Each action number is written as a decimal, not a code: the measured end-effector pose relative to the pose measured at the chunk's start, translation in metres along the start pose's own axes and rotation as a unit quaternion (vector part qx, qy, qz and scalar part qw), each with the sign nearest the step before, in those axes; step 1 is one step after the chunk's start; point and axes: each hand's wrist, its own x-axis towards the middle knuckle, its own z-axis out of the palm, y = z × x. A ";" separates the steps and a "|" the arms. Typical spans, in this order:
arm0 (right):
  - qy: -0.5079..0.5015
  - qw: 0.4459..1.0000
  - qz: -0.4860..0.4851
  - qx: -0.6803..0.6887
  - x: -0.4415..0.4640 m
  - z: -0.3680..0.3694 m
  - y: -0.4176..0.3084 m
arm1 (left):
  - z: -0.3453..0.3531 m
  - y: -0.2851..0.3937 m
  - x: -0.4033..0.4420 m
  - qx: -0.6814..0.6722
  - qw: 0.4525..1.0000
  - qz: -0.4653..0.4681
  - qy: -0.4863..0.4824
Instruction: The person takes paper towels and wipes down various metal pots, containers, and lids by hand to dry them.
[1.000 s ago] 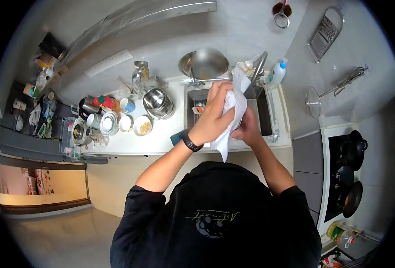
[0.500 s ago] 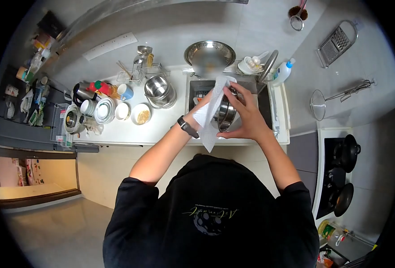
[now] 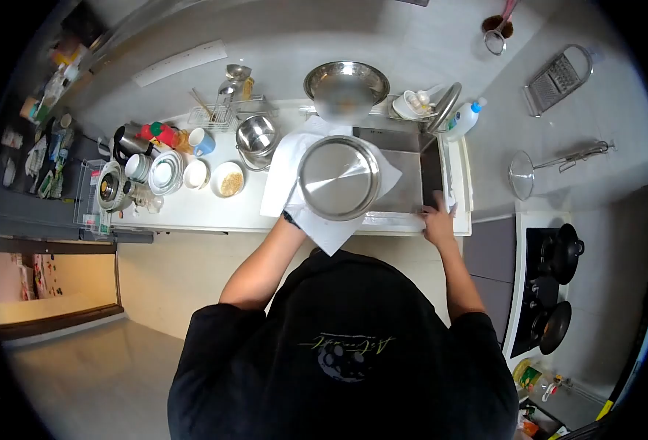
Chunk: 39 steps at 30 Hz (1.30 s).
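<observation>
A round metal pot (image 3: 340, 178), its shiny inside facing up, rests on a white cloth (image 3: 329, 233) over the front left of the sink (image 3: 401, 170). My left hand supports both from beneath; its fingers are hidden, and only the wrist with a dark band shows at the cloth's lower left. Away from the pot, my right hand (image 3: 439, 222) is at the sink's front right corner, fingers apart and slightly blurred, with nothing visible in it.
A large metal bowl (image 3: 347, 81) stands behind the sink, left of the faucet (image 3: 447, 108) and a blue-capped bottle (image 3: 465, 119). To the left on the counter are a metal pot (image 3: 257, 138), a bowl of food (image 3: 228, 180), a blue mug (image 3: 200, 141) and stacked dishes (image 3: 165, 173).
My right hand has let go of the pot and moved right to the sink's corner. The pot has turned from on edge to facing up, and the cloth has spread beneath it.
</observation>
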 end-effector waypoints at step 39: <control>-0.015 0.541 0.832 -0.125 -0.779 0.209 -0.426 | 0.250 -0.187 -0.074 -0.212 0.613 -0.604 -0.463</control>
